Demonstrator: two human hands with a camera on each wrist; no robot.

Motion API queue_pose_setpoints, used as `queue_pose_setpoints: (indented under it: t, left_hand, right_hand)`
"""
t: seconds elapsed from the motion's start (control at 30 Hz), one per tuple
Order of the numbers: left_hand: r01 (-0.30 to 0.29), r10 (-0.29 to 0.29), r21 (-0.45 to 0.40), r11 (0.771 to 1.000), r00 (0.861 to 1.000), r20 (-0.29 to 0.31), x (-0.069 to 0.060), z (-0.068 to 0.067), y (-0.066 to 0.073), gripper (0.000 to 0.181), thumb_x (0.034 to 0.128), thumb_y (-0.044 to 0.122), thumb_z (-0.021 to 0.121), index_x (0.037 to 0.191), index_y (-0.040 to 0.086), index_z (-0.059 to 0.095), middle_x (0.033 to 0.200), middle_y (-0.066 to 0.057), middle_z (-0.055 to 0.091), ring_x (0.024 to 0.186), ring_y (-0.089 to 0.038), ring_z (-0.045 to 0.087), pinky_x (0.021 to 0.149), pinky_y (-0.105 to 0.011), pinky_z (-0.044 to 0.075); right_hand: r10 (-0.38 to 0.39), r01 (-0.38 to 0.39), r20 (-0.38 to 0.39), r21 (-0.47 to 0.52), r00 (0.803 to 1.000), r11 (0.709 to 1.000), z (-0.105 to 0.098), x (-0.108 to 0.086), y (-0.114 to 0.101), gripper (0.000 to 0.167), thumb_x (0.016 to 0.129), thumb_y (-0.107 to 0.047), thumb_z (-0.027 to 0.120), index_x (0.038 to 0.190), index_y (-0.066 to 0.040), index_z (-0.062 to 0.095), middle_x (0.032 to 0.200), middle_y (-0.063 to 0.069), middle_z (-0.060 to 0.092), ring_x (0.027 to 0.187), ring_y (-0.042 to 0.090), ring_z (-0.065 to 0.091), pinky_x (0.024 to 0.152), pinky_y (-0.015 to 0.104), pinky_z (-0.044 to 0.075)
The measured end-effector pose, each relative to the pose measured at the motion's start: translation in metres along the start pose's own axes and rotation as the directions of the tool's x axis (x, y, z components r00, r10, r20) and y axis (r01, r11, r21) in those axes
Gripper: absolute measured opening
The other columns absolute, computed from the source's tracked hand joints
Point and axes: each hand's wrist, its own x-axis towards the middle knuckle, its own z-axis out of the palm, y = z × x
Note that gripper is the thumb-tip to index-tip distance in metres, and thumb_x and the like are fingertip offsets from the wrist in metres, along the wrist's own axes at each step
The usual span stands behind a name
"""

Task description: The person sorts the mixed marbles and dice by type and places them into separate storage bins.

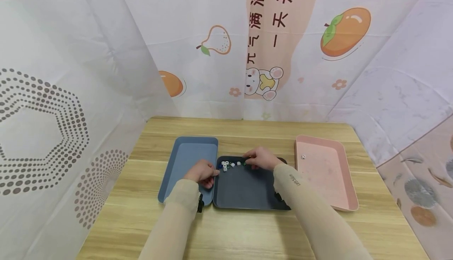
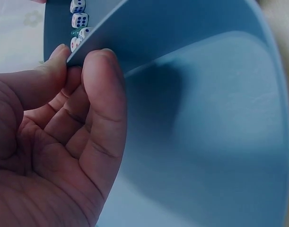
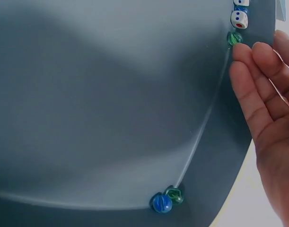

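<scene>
Wooden table (image 1: 247, 232); green marble (image 3: 234, 38) beside right grip (image 3: 271, 94).

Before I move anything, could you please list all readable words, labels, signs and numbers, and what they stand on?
"元气满满": printed cloth; next character cut off.
"一天开": same cloth.
Perhaps "Let's Slim": right sleeve; too small to be sure.
Dice: pips, no numerals.
</scene>
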Motion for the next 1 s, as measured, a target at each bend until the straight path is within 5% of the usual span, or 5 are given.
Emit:
queue_pose_setpoints:
  t: [0.53,1.0]
  left_hand:
    - [0.010,-0.010,0.004,1.000,1.000,0.011,0.003,-0.001,0.000,0.024,0.1015,0.015,0.065,0.089,-0.004,0.068,0.062,-0.008,0.061,0.049,-0.015,0.057,0.048,-0.028,0.056]
    - [0.018,-0.018,-0.002,1.000,0.999,0.027,0.000,-0.003,0.002,0.025,0.1022,0.014,0.064,0.084,-0.002,0.067,0.061,-0.008,0.061,0.049,-0.015,0.057,0.051,-0.028,0.057]
  right_hand:
    - [0.046,-0.043,0.047,-0.062,0.998,0.997,0.020,0.005,0.008,0.033,0.097,-0.011,0.070,0.129,-0.004,0.070,0.055,0.001,0.059,0.049,0.012,0.054,0.051,0.024,0.048]
    - [0.073,-0.070,0.033,-0.083,0.997,0.994,0.023,0.005,0.002,0.031,0.098,-0.012,0.069,0.128,-0.005,0.071,0.055,0.001,0.058,0.049,0.012,0.052,0.051,0.023,0.046]
